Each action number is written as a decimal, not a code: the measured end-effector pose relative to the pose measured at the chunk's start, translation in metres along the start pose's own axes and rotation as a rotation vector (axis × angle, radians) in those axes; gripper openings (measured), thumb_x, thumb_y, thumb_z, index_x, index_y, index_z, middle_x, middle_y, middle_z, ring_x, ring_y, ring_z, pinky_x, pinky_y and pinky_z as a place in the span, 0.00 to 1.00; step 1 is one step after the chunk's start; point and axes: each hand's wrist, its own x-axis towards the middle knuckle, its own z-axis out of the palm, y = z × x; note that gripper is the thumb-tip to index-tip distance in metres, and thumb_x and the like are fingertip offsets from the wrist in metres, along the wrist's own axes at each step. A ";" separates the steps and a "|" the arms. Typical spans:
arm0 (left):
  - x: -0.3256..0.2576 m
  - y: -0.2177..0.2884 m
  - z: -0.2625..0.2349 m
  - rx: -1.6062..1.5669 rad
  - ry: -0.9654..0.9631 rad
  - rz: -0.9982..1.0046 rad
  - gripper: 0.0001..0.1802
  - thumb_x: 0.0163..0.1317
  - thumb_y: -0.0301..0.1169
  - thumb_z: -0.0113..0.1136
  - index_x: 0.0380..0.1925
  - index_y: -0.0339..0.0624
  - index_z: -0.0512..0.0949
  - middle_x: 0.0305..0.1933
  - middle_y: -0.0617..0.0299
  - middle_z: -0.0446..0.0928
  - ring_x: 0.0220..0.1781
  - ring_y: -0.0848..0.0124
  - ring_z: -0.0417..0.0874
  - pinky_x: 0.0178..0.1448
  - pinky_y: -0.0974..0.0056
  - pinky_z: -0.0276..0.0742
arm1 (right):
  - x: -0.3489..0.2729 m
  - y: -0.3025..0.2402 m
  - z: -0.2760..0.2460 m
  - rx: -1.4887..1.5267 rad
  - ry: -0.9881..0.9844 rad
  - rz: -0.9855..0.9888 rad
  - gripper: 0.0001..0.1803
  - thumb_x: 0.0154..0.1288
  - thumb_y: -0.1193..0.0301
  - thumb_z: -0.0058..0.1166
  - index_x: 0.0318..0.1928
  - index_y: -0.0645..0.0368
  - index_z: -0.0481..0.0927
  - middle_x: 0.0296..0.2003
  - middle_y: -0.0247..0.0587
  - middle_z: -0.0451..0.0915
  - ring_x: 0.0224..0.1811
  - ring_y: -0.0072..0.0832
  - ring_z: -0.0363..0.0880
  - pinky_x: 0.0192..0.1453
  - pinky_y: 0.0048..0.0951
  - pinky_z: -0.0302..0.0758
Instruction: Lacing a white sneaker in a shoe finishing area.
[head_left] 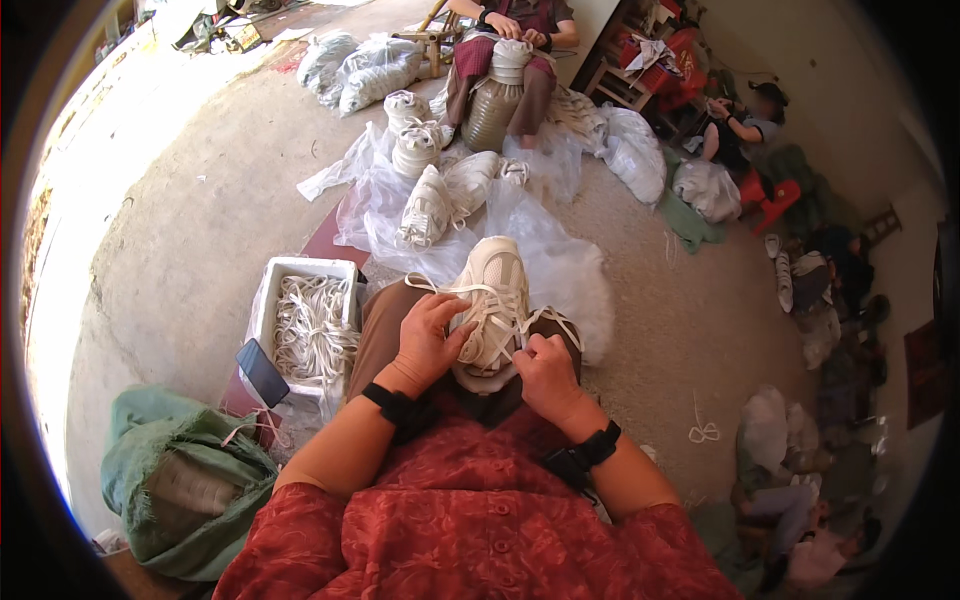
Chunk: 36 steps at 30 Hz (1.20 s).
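Observation:
A cream sneaker (495, 270) rests on my lap with its toe pointing away from me. White shoelace (552, 318) crosses its front, and loose lengths stick out on both sides. My left hand (425, 342) is at the shoe's left side, fingers apart and nothing visibly gripped. On the other side, close to the ankle opening, my right hand (550, 378) is closed in a pinch on the shoelace; the fingertips partly hide the spot.
Left of my knee stands a white foam box (264, 325) of laces, with a phone (262, 372) at its corner. A green sack (150, 420) sits nearer. Ahead, several sneakers (427, 205) lie on clear plastic (360, 215). A person (510, 25) sits beyond, handling a shoe.

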 end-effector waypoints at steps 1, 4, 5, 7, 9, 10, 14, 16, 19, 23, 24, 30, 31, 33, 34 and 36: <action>0.004 0.010 -0.003 -0.001 -0.008 -0.005 0.15 0.45 0.26 0.65 0.37 0.40 0.79 0.42 0.58 0.78 0.40 0.65 0.78 0.44 0.65 0.75 | -0.007 0.000 -0.001 0.052 -0.008 -0.002 0.02 0.45 0.77 0.50 0.22 0.58 0.72 0.26 0.42 0.70 0.29 0.40 0.68 0.33 0.35 0.67; 0.012 0.031 0.010 -0.034 -0.270 0.426 0.13 0.43 0.31 0.64 0.32 0.46 0.79 0.33 0.65 0.78 0.38 0.64 0.76 0.43 0.63 0.74 | -0.003 -0.004 -0.001 0.176 0.049 0.006 0.02 0.45 0.79 0.49 0.22 0.59 0.72 0.26 0.43 0.70 0.29 0.40 0.69 0.33 0.35 0.67; 0.013 0.030 0.007 -0.029 -0.280 0.429 0.13 0.43 0.31 0.64 0.32 0.46 0.79 0.33 0.65 0.78 0.38 0.64 0.76 0.43 0.63 0.74 | 0.001 -0.004 -0.001 0.243 0.110 0.013 0.03 0.46 0.80 0.48 0.22 0.59 0.72 0.26 0.43 0.70 0.29 0.40 0.69 0.32 0.35 0.68; 0.015 0.026 0.000 0.068 -0.393 0.363 0.12 0.45 0.31 0.64 0.33 0.49 0.81 0.34 0.66 0.80 0.37 0.64 0.77 0.42 0.64 0.74 | 0.002 0.007 0.007 0.300 0.171 0.055 0.02 0.48 0.80 0.49 0.23 0.60 0.72 0.26 0.42 0.70 0.29 0.39 0.69 0.32 0.36 0.67; 0.014 0.024 -0.001 0.049 -0.349 0.353 0.09 0.44 0.32 0.64 0.30 0.51 0.81 0.28 0.69 0.78 0.33 0.65 0.76 0.39 0.63 0.72 | 0.002 0.013 0.011 0.359 0.232 0.097 0.02 0.50 0.80 0.49 0.23 0.60 0.73 0.27 0.41 0.70 0.28 0.39 0.68 0.32 0.37 0.67; 0.013 0.023 -0.001 0.103 -0.367 0.348 0.07 0.43 0.32 0.64 0.27 0.52 0.80 0.26 0.69 0.77 0.32 0.65 0.75 0.37 0.63 0.71 | 0.002 0.013 0.012 0.354 0.197 0.058 0.02 0.49 0.79 0.49 0.24 0.60 0.73 0.27 0.41 0.69 0.28 0.39 0.69 0.32 0.36 0.67; 0.013 0.024 0.004 0.208 -0.332 0.306 0.03 0.42 0.33 0.62 0.21 0.54 0.78 0.21 0.71 0.73 0.30 0.66 0.73 0.34 0.62 0.66 | 0.009 0.008 0.013 0.217 0.151 -0.008 0.00 0.48 0.77 0.50 0.24 0.59 0.73 0.28 0.44 0.70 0.29 0.40 0.71 0.33 0.37 0.70; 0.016 0.030 0.005 0.313 -0.324 0.292 0.01 0.43 0.33 0.60 0.19 0.54 0.77 0.20 0.71 0.72 0.31 0.66 0.73 0.34 0.61 0.65 | 0.014 0.009 0.019 0.195 0.182 0.019 0.01 0.48 0.77 0.50 0.24 0.59 0.74 0.29 0.45 0.70 0.30 0.40 0.71 0.33 0.37 0.70; 0.020 0.039 0.007 0.448 -0.298 0.352 0.05 0.42 0.31 0.58 0.13 0.52 0.73 0.18 0.71 0.71 0.29 0.67 0.72 0.33 0.62 0.65 | 0.020 0.017 0.024 0.153 0.169 0.019 0.01 0.49 0.76 0.50 0.25 0.59 0.74 0.29 0.45 0.69 0.30 0.40 0.72 0.34 0.37 0.71; 0.019 0.041 0.005 0.512 -0.359 0.354 0.06 0.42 0.32 0.57 0.12 0.52 0.72 0.18 0.70 0.70 0.29 0.67 0.72 0.33 0.61 0.64 | 0.018 0.025 0.023 0.361 0.112 -0.013 0.01 0.52 0.78 0.51 0.27 0.61 0.74 0.29 0.46 0.71 0.33 0.40 0.74 0.37 0.37 0.72; 0.019 0.041 0.005 0.537 -0.374 0.327 0.06 0.42 0.32 0.57 0.12 0.51 0.73 0.18 0.70 0.71 0.30 0.67 0.72 0.33 0.60 0.64 | 0.017 0.029 0.025 0.364 0.121 -0.006 0.01 0.52 0.78 0.51 0.27 0.61 0.74 0.29 0.46 0.71 0.33 0.40 0.74 0.37 0.37 0.72; 0.022 0.043 0.016 0.655 -0.408 0.165 0.04 0.43 0.30 0.56 0.14 0.47 0.76 0.20 0.64 0.74 0.32 0.64 0.75 0.37 0.58 0.67 | 0.014 0.033 0.035 1.022 0.247 0.349 0.02 0.55 0.81 0.51 0.31 0.65 0.73 0.23 0.47 0.76 0.26 0.35 0.77 0.34 0.31 0.73; 0.023 0.045 0.017 0.673 -0.412 0.140 0.04 0.43 0.29 0.55 0.14 0.46 0.77 0.21 0.62 0.75 0.32 0.63 0.75 0.38 0.58 0.68 | 0.016 0.033 0.037 1.030 0.257 0.357 0.02 0.55 0.81 0.51 0.31 0.65 0.73 0.23 0.47 0.76 0.26 0.35 0.77 0.34 0.31 0.73; 0.027 0.048 0.018 0.709 -0.449 0.134 0.04 0.43 0.29 0.55 0.15 0.45 0.77 0.21 0.61 0.76 0.33 0.63 0.76 0.39 0.58 0.68 | 0.020 0.031 0.040 0.908 0.282 0.335 0.04 0.55 0.81 0.50 0.33 0.64 0.76 0.24 0.47 0.77 0.26 0.32 0.76 0.34 0.29 0.73; 0.028 0.048 0.019 0.739 -0.475 0.121 0.04 0.42 0.29 0.55 0.15 0.45 0.78 0.22 0.60 0.76 0.33 0.62 0.76 0.40 0.59 0.69 | 0.021 0.033 0.039 0.916 0.290 0.342 0.04 0.55 0.81 0.50 0.33 0.64 0.76 0.24 0.47 0.77 0.26 0.32 0.76 0.34 0.29 0.73; 0.030 0.042 0.021 0.715 -0.495 0.161 0.03 0.42 0.29 0.55 0.15 0.45 0.77 0.22 0.61 0.76 0.33 0.62 0.76 0.40 0.58 0.68 | 0.020 0.038 0.036 0.960 0.219 0.360 0.05 0.56 0.80 0.51 0.34 0.64 0.78 0.23 0.43 0.78 0.25 0.27 0.76 0.33 0.25 0.73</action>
